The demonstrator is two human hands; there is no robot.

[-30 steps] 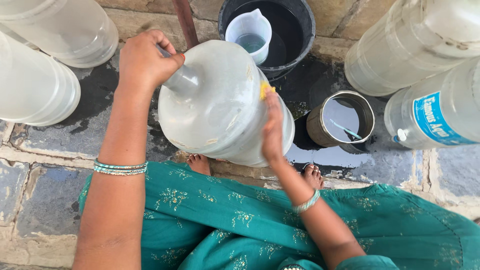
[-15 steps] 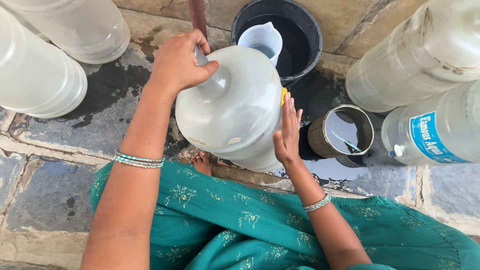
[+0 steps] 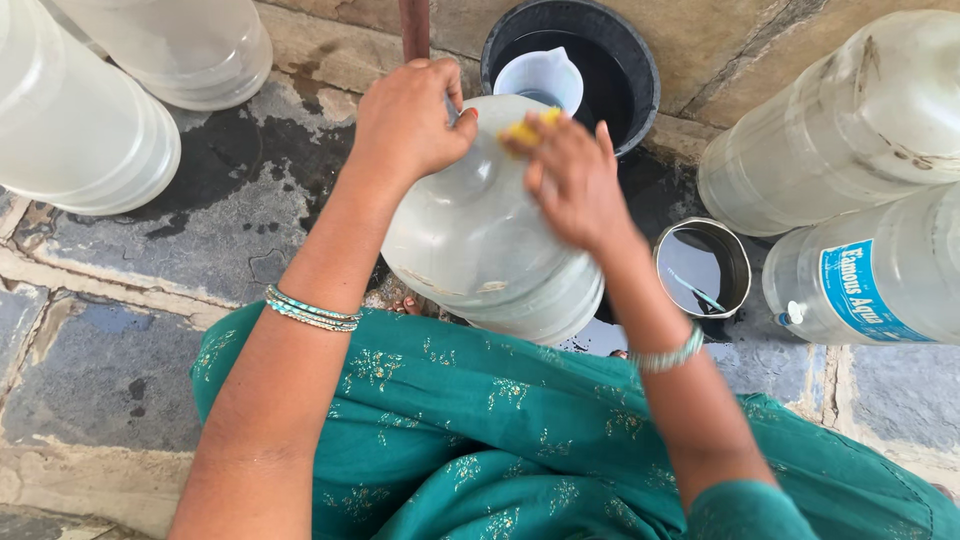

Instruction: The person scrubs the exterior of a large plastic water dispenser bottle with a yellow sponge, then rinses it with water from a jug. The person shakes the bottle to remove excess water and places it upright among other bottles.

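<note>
We're gripping the neck of the big clear water jug (image 3: 480,250) with our left hand (image 3: 410,120), fingers curled tight, jug tilting over our lap. Our right hand (image 3: 572,180) is pinching a yellow scrubber (image 3: 528,130) against the jug's shoulder, beside the black bucket (image 3: 630,50).

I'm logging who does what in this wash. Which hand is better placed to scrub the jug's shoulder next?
Right. The right hand already presses the yellow scrubber against the jug near its shoulder. The left hand is wrapped around the neck, steadying the tilted jug, so it likely isn't free.
</note>
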